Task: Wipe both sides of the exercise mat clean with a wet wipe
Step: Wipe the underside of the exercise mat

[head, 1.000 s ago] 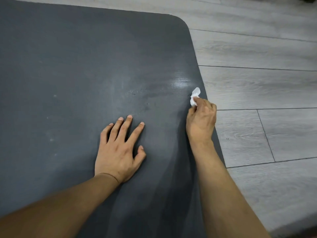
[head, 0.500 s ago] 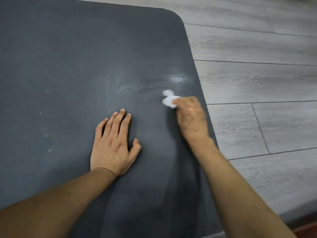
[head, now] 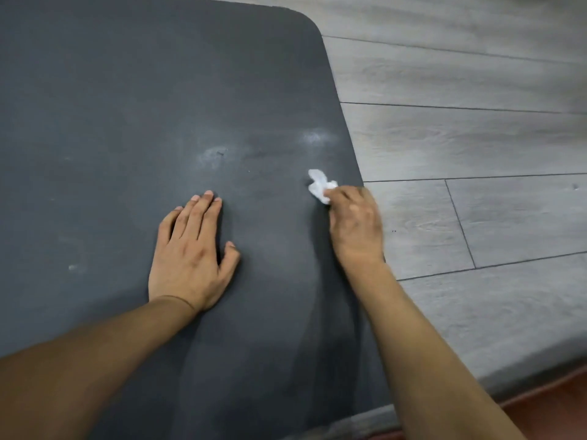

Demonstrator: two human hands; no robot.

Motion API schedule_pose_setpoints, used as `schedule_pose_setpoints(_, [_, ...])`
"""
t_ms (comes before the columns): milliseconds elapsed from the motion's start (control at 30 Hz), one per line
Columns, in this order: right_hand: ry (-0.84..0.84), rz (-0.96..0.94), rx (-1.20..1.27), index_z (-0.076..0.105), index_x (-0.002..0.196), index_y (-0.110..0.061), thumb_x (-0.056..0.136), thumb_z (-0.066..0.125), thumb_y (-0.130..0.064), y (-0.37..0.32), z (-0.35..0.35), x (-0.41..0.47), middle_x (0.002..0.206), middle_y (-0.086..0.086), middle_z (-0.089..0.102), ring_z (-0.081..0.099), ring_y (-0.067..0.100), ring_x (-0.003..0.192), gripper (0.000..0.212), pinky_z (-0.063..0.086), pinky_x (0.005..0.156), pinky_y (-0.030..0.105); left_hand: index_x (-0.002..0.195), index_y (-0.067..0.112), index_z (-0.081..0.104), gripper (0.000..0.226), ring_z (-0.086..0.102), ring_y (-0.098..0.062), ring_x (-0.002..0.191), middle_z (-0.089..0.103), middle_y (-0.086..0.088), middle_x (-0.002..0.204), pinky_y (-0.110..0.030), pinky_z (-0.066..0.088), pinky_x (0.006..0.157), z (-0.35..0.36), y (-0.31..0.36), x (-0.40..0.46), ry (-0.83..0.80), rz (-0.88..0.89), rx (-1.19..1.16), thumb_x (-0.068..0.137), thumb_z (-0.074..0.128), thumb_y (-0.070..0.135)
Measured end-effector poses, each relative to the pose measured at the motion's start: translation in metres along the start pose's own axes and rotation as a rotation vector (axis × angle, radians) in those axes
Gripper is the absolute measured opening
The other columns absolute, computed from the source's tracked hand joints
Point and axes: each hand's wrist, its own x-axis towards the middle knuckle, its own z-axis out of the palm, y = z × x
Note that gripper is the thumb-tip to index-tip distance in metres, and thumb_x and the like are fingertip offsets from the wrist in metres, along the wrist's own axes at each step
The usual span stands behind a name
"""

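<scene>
Grey floorboards (head: 460, 147) are flanking the exercise mat (head: 127, 106); left hand (head: 190, 249) is pressing flat, right hand (head: 354, 223) pinching the wet wipe (head: 319, 185); overlapping strokes would likely clean best.

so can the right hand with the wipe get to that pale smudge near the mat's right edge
Probably yes. The right hand holds the wet wipe on the mat just short of the pale smudge, with only bare mat between them. The left hand rests flat off to the side.

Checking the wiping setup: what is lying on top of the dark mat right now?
On the mat: the left hand pressed flat, the right hand holding a white wipe. The mat beneath them is covered.
</scene>
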Motion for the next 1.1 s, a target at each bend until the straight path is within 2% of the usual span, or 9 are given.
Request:
schedule_pose_setpoints(67, [0.017,0.188,-0.051,0.073,0.096,-0.011,0.081,0.062,0.003,0.031,-0.011,0.0,0.088,0.009,0.067,0.056,0.033,0.08,0.023,0.05,0.072,0.041,0.15,0.002,0.043,0.07,0.036,-0.031,0.149,0.041,-0.014,0.16,-0.045,0.021,0.125,0.001,0.0,0.0,-0.002,-0.005,0.006,0.092,0.04,0.04])
schedule_pose_setpoints(167, [0.069,0.323,-0.007,0.073,0.095,-0.01,0.081,0.058,0.003,0.004,-0.008,-0.008,0.09,0.01,0.066,0.057,0.033,0.082,0.024,0.051,0.073,0.038,0.15,0.002,0.043,0.069,0.036,-0.031,0.149,0.041,-0.014,0.16,-0.046,0.021,0.124,0.001,0.0,-0.001,0.001,-0.003,0.005,0.092,0.039,0.039])
schedule_pose_setpoints(300, [-0.09,-0.075,0.181,0.07,0.097,-0.01,0.08,0.052,-0.005,-0.095,-0.001,-0.047,0.093,0.01,0.064,0.05,0.028,0.084,0.025,0.045,0.077,0.039,0.149,0.001,0.044,0.066,0.038,-0.032,0.148,0.042,-0.015,0.159,-0.047,0.023,0.123,0.001,0.0,0.0,0.016,0.01,-0.01,0.092,0.035,0.034])
schedule_pose_setpoints(400, [-0.154,-0.258,0.176,0.069,0.107,-0.012,0.088,0.058,-0.006,-0.071,-0.006,-0.05,0.098,0.007,0.063,0.052,0.029,0.085,0.023,0.047,0.078,0.04,0.15,0.002,0.044,0.065,0.038,-0.031,0.148,0.042,-0.015,0.159,-0.047,0.023,0.123,0.0,-0.001,-0.001,0.023,0.015,-0.015,0.093,0.034,0.031])
schedule_pose_setpoints(533, [-0.021,0.059,-0.026,0.071,0.098,-0.011,0.081,0.063,0.002,0.024,-0.018,-0.026,0.093,0.01,0.064,0.051,0.029,0.084,0.023,0.048,0.077,0.042,0.15,0.002,0.044,0.064,0.038,-0.031,0.148,0.043,-0.014,0.159,-0.046,0.022,0.123,0.0,0.0,0.0,0.029,0.002,-0.003,0.093,0.035,0.031])
schedule_pose_setpoints(700, [0.012,0.304,-0.103,0.071,0.096,-0.009,0.08,0.061,0.001,0.001,-0.02,-0.035,0.087,0.011,0.062,0.054,0.031,0.078,0.021,0.047,0.074,0.041,0.15,0.002,0.044,0.064,0.037,-0.032,0.148,0.042,-0.015,0.159,-0.047,0.022,0.122,-0.001,0.002,-0.001,0.02,0.002,-0.004,0.094,0.035,0.031])
schedule_pose_setpoints(833, [-0.135,-0.119,0.095,0.068,0.102,-0.007,0.078,0.062,-0.002,-0.091,-0.017,-0.083,0.091,0.011,0.061,0.053,0.03,0.079,0.025,0.045,0.075,0.039,0.15,0.002,0.044,0.064,0.038,-0.032,0.148,0.042,-0.016,0.159,-0.047,0.023,0.121,-0.001,0.001,-0.001,0.016,0.009,0.001,0.094,0.035,0.03])
schedule_pose_setpoints(933, [-0.128,-0.281,0.14,0.069,0.111,-0.012,0.093,0.057,-0.005,-0.069,-0.019,-0.089,0.096,0.006,0.063,0.055,0.027,0.084,0.023,0.048,0.079,0.038,0.15,0.002,0.044,0.063,0.038,-0.032,0.148,0.042,-0.016,0.159,-0.047,0.023,0.121,-0.002,0.0,-0.002,0.019,0.008,-0.007,0.094,0.035,0.03])
schedule_pose_setpoints(1100, [0.027,0.203,-0.06,0.071,0.101,-0.011,0.083,0.062,0.003,0.028,-0.023,-0.061,0.091,0.009,0.062,0.052,0.029,0.082,0.025,0.048,0.078,0.043,0.15,0.003,0.044,0.063,0.038,-0.032,0.148,0.043,-0.015,0.159,-0.048,0.024,0.12,-0.001,0.001,0.0,0.023,0.01,-0.003,0.094,0.035,0.031])
